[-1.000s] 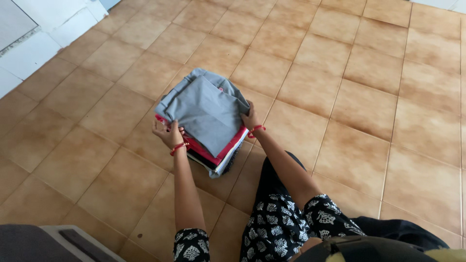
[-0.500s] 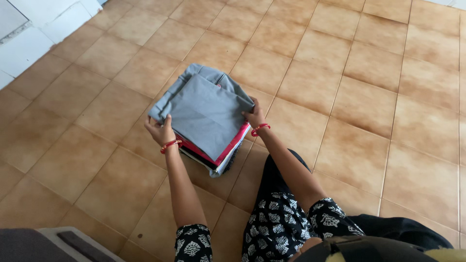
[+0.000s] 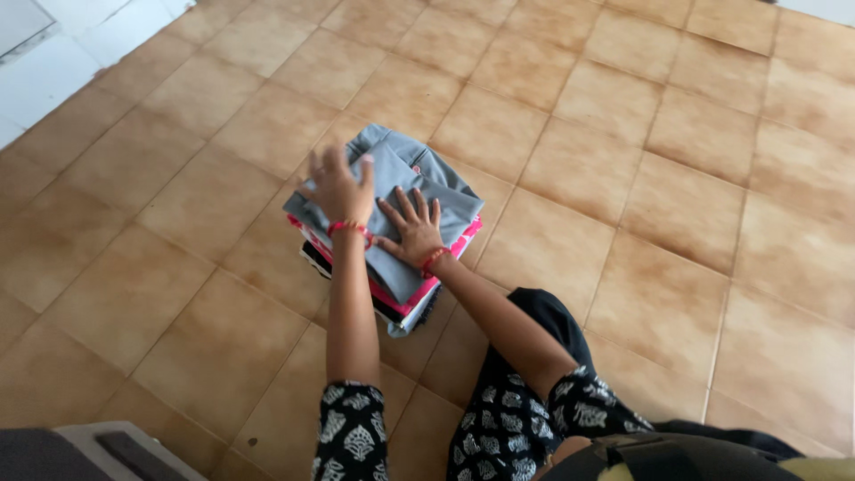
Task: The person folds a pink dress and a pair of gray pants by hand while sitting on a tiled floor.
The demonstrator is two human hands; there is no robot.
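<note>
Under both hands sits a stack of folded clothes (image 3: 392,240) on a floor (image 3: 623,178) of brown tiles. A grey garment (image 3: 401,183) forms the top layer of the stack, and pink, black and white layers show at its near edge, toward the person. The right hand (image 3: 412,230) lies flat on the grey garment, palm down, fingers spread and pointing away from the body — open, gripping nothing. The left hand (image 3: 341,187) is just beside it, over the stack's left part, fingers loosely spread and open; it looks slightly blurred, and whether it touches the cloth or hovers above it cannot be told. Each wrist wears a red bangle. Both forearms reach forward from short black sleeves with a white print, the left arm nearly straight, the right arm angled in from the right. Nearer the body than the hands, a leg in dark cloth is folded on the floor — close to the stack's near corner.
</note>
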